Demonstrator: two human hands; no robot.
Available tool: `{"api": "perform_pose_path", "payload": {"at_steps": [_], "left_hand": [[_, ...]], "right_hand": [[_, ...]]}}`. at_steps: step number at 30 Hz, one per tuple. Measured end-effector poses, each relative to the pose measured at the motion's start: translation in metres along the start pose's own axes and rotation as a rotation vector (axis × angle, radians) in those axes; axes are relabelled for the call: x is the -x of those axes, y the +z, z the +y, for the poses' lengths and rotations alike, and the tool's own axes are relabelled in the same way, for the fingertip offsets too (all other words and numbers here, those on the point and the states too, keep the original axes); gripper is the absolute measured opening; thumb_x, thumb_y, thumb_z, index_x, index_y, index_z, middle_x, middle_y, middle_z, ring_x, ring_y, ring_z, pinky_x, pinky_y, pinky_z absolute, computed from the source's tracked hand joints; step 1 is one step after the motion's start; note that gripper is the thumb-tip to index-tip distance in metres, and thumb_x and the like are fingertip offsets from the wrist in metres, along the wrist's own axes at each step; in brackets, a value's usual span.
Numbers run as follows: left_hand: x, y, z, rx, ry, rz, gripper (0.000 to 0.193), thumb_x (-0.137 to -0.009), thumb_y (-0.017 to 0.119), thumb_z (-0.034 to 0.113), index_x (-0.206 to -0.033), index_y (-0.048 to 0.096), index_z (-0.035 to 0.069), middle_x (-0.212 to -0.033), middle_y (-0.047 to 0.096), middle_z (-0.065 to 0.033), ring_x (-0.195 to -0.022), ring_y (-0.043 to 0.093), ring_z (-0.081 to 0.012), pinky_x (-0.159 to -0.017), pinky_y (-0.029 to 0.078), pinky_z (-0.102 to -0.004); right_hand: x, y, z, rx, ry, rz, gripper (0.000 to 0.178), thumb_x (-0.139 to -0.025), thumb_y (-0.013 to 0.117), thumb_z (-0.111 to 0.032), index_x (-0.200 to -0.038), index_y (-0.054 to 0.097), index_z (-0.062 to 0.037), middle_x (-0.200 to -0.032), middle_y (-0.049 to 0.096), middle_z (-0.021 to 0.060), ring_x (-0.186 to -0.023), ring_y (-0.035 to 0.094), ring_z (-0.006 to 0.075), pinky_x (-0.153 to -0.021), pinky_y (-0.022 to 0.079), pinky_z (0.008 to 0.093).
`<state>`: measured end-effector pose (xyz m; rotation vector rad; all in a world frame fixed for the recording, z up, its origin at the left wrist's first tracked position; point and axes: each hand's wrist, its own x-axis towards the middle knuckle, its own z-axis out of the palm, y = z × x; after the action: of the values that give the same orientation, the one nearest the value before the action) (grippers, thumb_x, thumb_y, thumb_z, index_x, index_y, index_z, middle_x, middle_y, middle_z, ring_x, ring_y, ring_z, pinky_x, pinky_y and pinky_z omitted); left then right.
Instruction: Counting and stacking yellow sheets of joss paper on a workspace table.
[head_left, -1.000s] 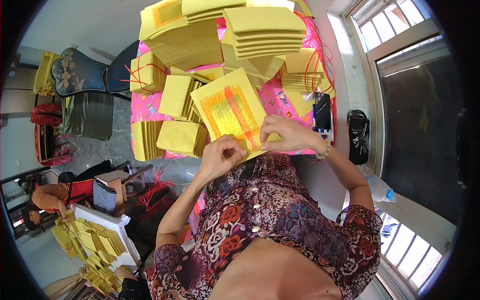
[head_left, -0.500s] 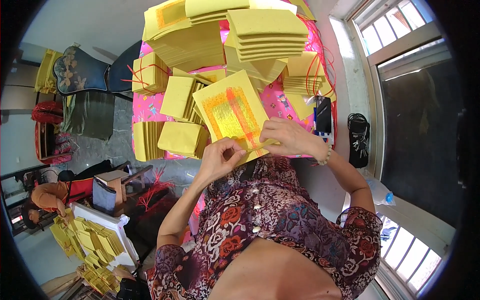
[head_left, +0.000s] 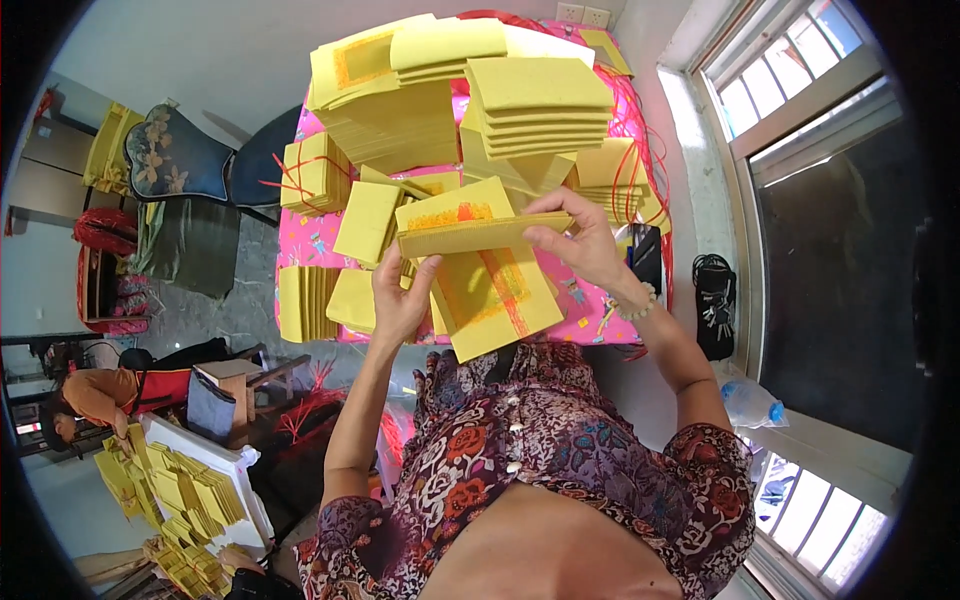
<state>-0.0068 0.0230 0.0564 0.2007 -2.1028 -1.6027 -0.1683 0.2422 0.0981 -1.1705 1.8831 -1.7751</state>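
A flat folded stack of yellow paper (head_left: pixel 465 236) is held nearly edge-on over the table by both hands. My left hand (head_left: pixel 403 300) grips its left end, thumb on the near side. My right hand (head_left: pixel 592 245) pinches the right end between thumb and fingers. Below it lies a yellow sheet (head_left: pixel 487 290) with a gold foil square and an orange-red printed band, reaching past the table's near edge. Part of that printing is hidden by the held stack. Folded yellow bundles (head_left: pixel 366 222) lie just left of my hands, and a thicker pile of folded paper (head_left: pixel 540 105) rises beyond them.
The table has a pink patterned cloth (head_left: pixel 303 236). A tall yellow paper stack (head_left: pixel 395 130) stands at the back, with red strings (head_left: pixel 640 125) to its right. A phone (head_left: pixel 646 256) lies at the right edge. Co-workers handle yellow paper at a white table (head_left: pixel 250 480), lower left.
Both hands have moved up and away from the near edge of the printed sheet. A folded stack now shows edge-on between them, above another printed sheet. The view has shifted slightly.
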Motion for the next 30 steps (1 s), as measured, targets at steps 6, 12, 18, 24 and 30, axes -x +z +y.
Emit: {"api": "perform_pose_path", "payload": {"at_steps": [6,12,18,24,30], "left_hand": [[-0.025,0.006,0.026,0.162,0.059,0.135,0.02,-0.098,0.06,0.006,-0.117,0.061,0.0,-0.109,0.066,-0.0046,-0.105,0.058,-0.0141,-0.094,0.046,-0.0302],[-0.035,0.019,0.048,0.2,0.069,0.212,0.033,-0.101,0.053,0.005,-0.133,0.045,-0.002,-0.123,0.058,-0.0098,-0.111,0.054,-0.0152,-0.098,0.042,-0.03],[-0.029,0.024,0.029,0.033,0.029,0.223,0.039,-0.097,0.059,0.006,-0.129,0.039,-0.002,-0.12,0.055,-0.0152,-0.11,0.055,-0.0211,-0.095,0.045,-0.0337],[-0.018,0.029,0.026,-0.085,0.023,0.201,0.054,-0.089,0.069,0.003,-0.131,0.035,-0.002,-0.119,0.054,-0.0188,-0.11,0.056,-0.0251,-0.091,0.048,-0.0363],[-0.021,0.033,0.029,-0.043,0.047,0.238,0.059,-0.086,0.071,0.0,-0.132,0.034,-0.001,-0.123,0.052,-0.0168,-0.111,0.056,-0.0246,-0.094,0.047,-0.0359]], "right_hand": [[-0.011,0.027,0.012,-0.35,-0.054,0.161,0.039,-0.099,0.061,-0.01,-0.133,0.045,0.0019,-0.122,0.058,0.0084,-0.111,0.056,0.0139,-0.099,0.044,0.0313],[-0.031,0.043,-0.005,-0.304,-0.133,0.293,0.033,-0.102,0.054,-0.012,-0.131,0.045,0.002,-0.119,0.054,0.0089,-0.114,0.052,0.0155,-0.098,0.043,0.0309],[-0.033,0.047,0.001,-0.155,-0.104,0.308,0.035,-0.101,0.056,-0.013,-0.129,0.044,0.0029,-0.117,0.054,0.0113,-0.113,0.051,0.0177,-0.099,0.041,0.0312],[-0.027,0.048,-0.001,-0.163,-0.089,0.313,0.038,-0.098,0.059,-0.012,-0.128,0.041,0.0027,-0.121,0.05,0.0127,-0.117,0.048,0.0187,-0.102,0.039,0.0329],[-0.024,0.047,0.006,-0.201,-0.132,0.282,0.043,-0.094,0.063,-0.009,-0.128,0.039,0.0032,-0.119,0.051,0.0125,-0.117,0.048,0.0184,-0.101,0.039,0.033]]}}
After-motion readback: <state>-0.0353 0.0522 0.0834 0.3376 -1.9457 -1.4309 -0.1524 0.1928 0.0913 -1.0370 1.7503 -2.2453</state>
